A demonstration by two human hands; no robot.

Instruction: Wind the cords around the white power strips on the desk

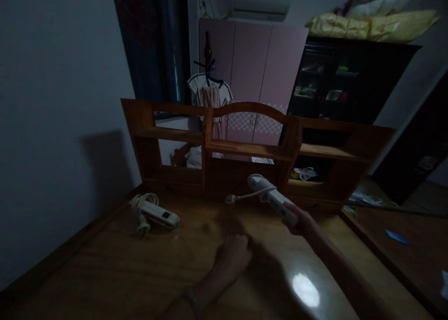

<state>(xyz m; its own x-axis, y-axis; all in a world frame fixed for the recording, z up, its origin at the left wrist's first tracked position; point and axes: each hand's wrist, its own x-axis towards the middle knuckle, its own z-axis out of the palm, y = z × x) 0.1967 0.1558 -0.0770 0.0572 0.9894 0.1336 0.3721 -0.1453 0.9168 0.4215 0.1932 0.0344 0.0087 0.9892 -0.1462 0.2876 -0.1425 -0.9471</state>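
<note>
White power strip [276, 199], cord wound round it, held up before wooden shelf unit [252, 147]; right hand [297, 219] clamped on near end. Left hand [233, 257] curled closed, empty, on desk [122, 264]. Likely light, rigid; grip casing, not cord.

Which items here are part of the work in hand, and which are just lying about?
In hand: right hand holding a cord-wrapped power strip; left hand resting on the desk.
Lying about: second power strip, wooden shelf unit, blue scrap.
</note>
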